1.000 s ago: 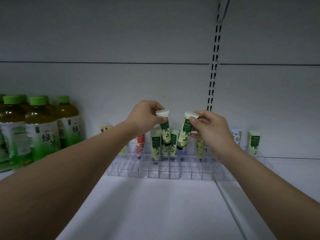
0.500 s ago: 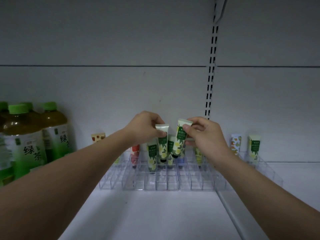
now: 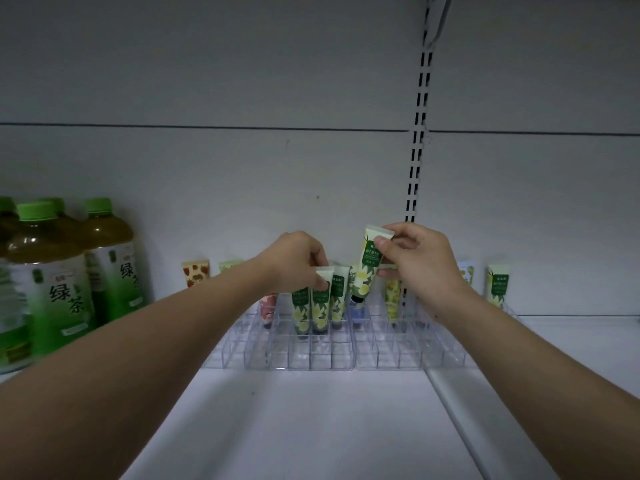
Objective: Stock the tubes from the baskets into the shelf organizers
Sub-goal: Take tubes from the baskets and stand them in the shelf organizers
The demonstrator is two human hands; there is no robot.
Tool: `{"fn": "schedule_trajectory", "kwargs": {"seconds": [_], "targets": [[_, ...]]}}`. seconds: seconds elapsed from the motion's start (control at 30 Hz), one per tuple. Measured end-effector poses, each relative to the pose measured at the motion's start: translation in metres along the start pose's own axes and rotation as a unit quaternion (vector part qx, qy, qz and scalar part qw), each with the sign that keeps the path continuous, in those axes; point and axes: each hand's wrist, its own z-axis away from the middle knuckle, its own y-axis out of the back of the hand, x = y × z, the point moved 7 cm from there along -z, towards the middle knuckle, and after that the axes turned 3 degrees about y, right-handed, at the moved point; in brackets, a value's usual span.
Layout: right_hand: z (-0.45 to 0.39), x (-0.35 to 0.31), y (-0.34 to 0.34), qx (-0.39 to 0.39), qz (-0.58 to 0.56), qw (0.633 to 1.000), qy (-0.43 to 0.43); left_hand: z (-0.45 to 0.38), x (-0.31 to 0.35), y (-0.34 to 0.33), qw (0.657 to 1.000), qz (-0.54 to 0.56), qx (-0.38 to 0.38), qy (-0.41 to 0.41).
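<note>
The left hand has dropped, its green tube now seated cap-down in the clear organizer, fingertips still pinching its top to steady it. The right hand grips a second tube, tilted above the next slot. Tea bottles stand far left on the shelf.

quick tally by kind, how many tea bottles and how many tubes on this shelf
green tea bottles: 4
pinched tubes, one in left hand, one in right hand: 2
loose tubes in organizers: 9, some partly hidden
total: 15
</note>
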Motion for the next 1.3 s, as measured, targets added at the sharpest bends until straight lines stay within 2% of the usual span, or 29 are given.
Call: {"fn": "schedule_trajectory", "kwargs": {"seconds": [0.3, 0.43, 0.53, 0.73, 0.87, 1.07, 1.3], "targets": [[0.003, 0.002, -0.008, -0.005, 0.027, 1.000, 0.002, 0.003, 0.003, -0.006, 0.996, -0.076, 0.032, -0.023], [0.000, -0.004, -0.015, -0.008, 0.050, 0.999, 0.015, 0.020, 0.003, 0.021, 0.994, -0.053, 0.088, -0.045], [-0.002, -0.008, -0.022, -0.017, 0.082, 0.996, 0.026, 0.034, 0.000, 0.034, 0.989, -0.082, 0.119, -0.044], [-0.005, 0.004, -0.040, -0.028, 0.173, 0.984, 0.036, 0.057, -0.008, 0.028, 0.985, -0.120, 0.119, -0.031], [-0.007, 0.016, -0.045, -0.029, 0.215, 0.976, 0.029, 0.063, -0.014, 0.019, 0.986, -0.114, 0.117, -0.024], [0.000, 0.037, -0.052, -0.071, 0.267, 0.961, 0.006, 0.070, -0.022, 0.012, 0.989, -0.098, 0.110, -0.014], [0.009, 0.017, -0.051, -0.100, 0.315, 0.944, 0.004, 0.086, -0.024, 0.020, 0.992, -0.083, 0.096, 0.009]]}}
